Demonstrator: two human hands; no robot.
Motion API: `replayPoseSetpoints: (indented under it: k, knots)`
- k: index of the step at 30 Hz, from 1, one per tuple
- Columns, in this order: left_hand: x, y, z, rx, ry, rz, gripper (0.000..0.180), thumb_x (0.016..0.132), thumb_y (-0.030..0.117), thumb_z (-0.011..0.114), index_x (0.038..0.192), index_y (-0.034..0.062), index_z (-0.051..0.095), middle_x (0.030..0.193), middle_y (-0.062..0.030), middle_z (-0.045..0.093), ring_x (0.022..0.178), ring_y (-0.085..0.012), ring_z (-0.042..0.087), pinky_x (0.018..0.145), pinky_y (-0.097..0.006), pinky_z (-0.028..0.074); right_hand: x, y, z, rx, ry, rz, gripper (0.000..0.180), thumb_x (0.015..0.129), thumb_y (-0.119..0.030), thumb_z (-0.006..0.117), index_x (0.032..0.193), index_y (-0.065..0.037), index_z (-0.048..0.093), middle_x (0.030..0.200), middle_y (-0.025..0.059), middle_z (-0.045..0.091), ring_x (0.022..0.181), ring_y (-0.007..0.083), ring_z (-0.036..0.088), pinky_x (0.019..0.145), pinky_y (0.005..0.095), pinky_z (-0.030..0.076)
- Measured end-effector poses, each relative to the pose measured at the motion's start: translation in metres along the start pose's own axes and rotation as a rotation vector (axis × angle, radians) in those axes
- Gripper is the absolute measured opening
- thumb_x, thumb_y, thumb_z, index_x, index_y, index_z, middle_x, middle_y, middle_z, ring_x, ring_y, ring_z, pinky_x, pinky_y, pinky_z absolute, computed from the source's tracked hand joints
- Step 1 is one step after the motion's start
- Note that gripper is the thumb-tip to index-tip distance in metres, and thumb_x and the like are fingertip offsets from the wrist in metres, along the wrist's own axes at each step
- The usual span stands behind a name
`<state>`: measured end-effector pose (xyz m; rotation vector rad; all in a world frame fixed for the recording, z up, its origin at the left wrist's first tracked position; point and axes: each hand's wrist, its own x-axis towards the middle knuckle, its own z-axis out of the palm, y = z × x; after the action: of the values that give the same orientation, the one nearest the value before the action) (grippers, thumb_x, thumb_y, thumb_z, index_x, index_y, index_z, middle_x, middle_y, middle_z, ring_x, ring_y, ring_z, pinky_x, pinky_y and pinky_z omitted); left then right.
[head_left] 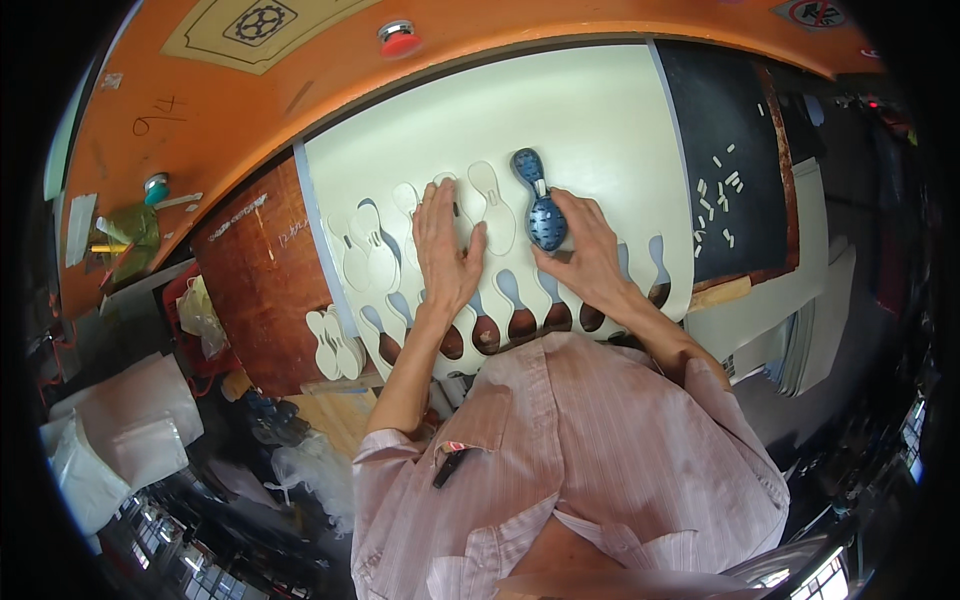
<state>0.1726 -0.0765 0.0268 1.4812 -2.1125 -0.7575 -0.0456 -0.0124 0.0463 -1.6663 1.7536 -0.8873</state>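
From here: right hand has thumb and fingers curved around the wide end of the blue sole-shaped block, which sits on the pale sheet. Left hand, left of the block: fingers close together, thumb apart, over pale sole cutouts. Step looks like positioning the block; next move probably calls for aligning it, clear of sole-shaped holes on the block's near side.
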Motion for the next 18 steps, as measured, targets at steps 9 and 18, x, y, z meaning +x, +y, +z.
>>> replayPoseSetpoints:
  k: [9, 18]
  knots:
    - [-0.132, 0.009, 0.000, -0.139, 0.359, -0.005, 0.022, 0.089, -0.004, 0.065, 0.110, -0.0029, 0.070, 0.101, -0.0166, 0.069, 0.091, -0.0352, 0.062, 0.084, -0.043, 0.049, -0.004, 0.015, 0.018, -0.065, 0.126, -0.100, 0.073, 0.080, -0.019, 0.083, 0.141, 0.004, 0.051, 0.143, 0.0223, 0.056, 0.124, 0.0405, 0.056, 0.100, 0.0455, 0.053]
    - [-0.151, -0.031, 0.046, -0.008, 0.557, 0.061, 0.036, 0.088, 0.004, 0.070, 0.122, -0.0038, 0.063, 0.102, -0.0190, 0.065, 0.085, -0.0351, 0.065, 0.078, -0.042, 0.054, -0.021, 0.030, -0.028, 0.230, 0.521, -0.002, 0.033, 0.092, -0.010, 0.079, 0.122, -0.002, 0.067, 0.105, 0.0065, 0.070, 0.092, 0.0138, 0.065, 0.082, 0.0294, 0.054]
